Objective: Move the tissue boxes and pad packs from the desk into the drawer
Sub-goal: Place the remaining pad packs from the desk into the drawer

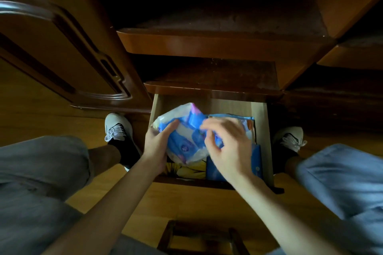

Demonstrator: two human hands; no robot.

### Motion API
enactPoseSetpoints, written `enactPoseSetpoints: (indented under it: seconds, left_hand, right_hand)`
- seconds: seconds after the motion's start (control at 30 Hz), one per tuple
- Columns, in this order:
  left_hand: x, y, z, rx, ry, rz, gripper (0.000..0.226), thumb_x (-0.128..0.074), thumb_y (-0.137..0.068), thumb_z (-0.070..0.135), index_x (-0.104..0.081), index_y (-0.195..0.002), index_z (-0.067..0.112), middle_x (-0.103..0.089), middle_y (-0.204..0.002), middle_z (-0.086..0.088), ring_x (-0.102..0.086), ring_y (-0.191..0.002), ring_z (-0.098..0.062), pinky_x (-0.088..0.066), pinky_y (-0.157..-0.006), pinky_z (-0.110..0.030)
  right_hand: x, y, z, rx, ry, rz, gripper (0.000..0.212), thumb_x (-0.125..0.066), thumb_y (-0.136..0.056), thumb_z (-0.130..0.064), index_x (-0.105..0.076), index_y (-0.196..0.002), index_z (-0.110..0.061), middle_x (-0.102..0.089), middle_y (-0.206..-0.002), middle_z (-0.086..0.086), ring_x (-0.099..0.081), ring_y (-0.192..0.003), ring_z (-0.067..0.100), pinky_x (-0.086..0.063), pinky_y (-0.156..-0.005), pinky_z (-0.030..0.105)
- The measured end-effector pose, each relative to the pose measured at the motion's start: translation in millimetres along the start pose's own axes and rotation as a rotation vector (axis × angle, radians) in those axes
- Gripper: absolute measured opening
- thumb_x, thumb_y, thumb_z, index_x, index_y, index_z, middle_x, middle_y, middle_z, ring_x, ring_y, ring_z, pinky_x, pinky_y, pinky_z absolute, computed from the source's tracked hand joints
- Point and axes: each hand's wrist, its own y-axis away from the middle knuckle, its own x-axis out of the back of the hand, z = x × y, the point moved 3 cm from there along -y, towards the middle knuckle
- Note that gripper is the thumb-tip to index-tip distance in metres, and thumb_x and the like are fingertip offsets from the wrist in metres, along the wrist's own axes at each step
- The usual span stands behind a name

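Left grip [157,143] clasps blue-white pad pack [184,136], print unreadable; right grip [228,143] half-open.

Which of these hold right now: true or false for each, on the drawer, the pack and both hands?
1. The light wooden drawer is pulled open. True.
2. The left hand grips the blue-and-white plastic pad pack. True.
3. The right hand rests on the floor. False: it is over the drawer, fingers at the pack's right side; the blur hides whether they close on it.
4. The drawer holds nothing else. False: a blue pack lies along its right side and something yellow lies at its front.
5. The pad pack lies on the dark wooden shelf above. False: it is held over the drawer.
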Motion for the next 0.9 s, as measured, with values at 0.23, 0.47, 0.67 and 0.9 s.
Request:
enactPoseSetpoints:
  seconds: [0.23, 0.47, 0.67, 0.9]
  left_hand:
    - [-21.5, 21.8, -4.6, 0.148, 0.016, -0.209, 0.062, -0.081, -0.08, 0.037, -0.06, -0.135, 0.018, -0.071, -0.126, -0.014, -0.069, -0.114, -0.035, -0.057, -0.094, -0.055]
    - [-16.2, 21.8, -11.1, 0.156, 0.0, -0.016, 0.044, -0.081, -0.084, 0.023, -0.066, -0.125, 0.013, -0.074, -0.118, -0.014, -0.073, -0.106, -0.033, -0.057, -0.094, -0.055]
    - [9.7, 6.3, -17.4, 0.124, 0.191, 0.23, 0.042, -0.081, -0.085, 0.021, -0.066, -0.12, 0.004, -0.078, -0.105, -0.013, -0.077, -0.09, -0.03, -0.063, -0.067, -0.039]
    - [12.0, 5.2, -35.2, 0.206, 0.068, 0.205, 0.043, -0.081, -0.085, 0.033, -0.063, -0.121, 0.017, -0.076, -0.112, -0.008, -0.076, -0.099, -0.026, -0.062, -0.087, -0.046]
  right_hand:
    - [-39.5, 20.4, 10.4, -0.676, -0.551, -0.484, 0.026, -0.037, -0.106, -0.053, -0.049, -0.13, -0.052, -0.061, -0.118, -0.028, -0.06, -0.107, -0.014, -0.05, -0.084, 0.013]
    - [-42.6, 12.2, 11.0, -0.75, -0.611, -0.551, 0.047, -0.06, -0.096, -0.054, -0.029, -0.121, -0.08, -0.048, -0.111, -0.043, -0.05, -0.093, -0.034, -0.044, -0.067, -0.003]
    - [-52.3, 30.9, 15.1, -1.025, -1.049, -0.6, 0.07, -0.086, -0.078, -0.04, -0.059, -0.137, -0.015, -0.072, -0.127, 0.003, -0.067, -0.119, 0.021, -0.047, -0.109, 0.045]
    - [-71.8, 53.9, 19.2, -1.222, -0.836, -0.346, 0.034, -0.081, -0.083, -0.025, -0.072, -0.115, -0.013, -0.078, -0.106, 0.006, -0.074, -0.103, 0.025, -0.054, -0.099, 0.054]
